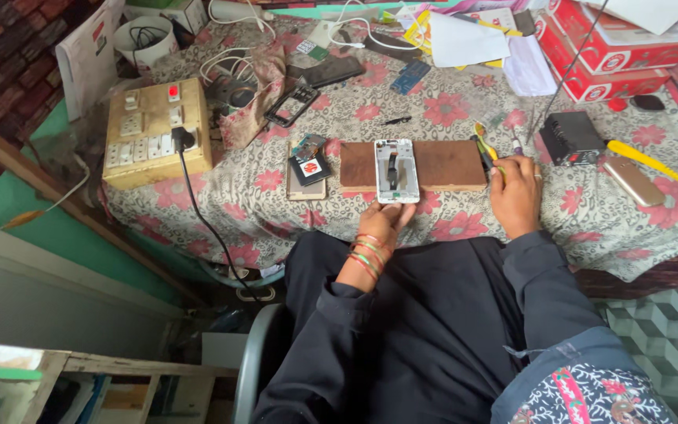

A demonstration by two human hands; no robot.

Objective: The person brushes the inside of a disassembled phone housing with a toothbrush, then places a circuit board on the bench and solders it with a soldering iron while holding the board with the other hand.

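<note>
Head view — left hand [382, 224] fingers pinch the phone frame [395, 170] at the board's [433, 165] edge — right hand [514, 196] grips tools [484, 149].

White-framed phone body [395, 169] — gripped above the left hand [382, 224]; brown wooden board [441, 163] beneath it. Yellow-handled tool [486, 149] seen at the right hand [515, 196]. Beige cloth [449, 110] is patterned with red flowers — red-green bangles [369, 255] at the left wrist.

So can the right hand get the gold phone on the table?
Probably yes. The gold phone lies in the open just beyond the right hand, nothing between them, though that hand already grips a tool.
</note>
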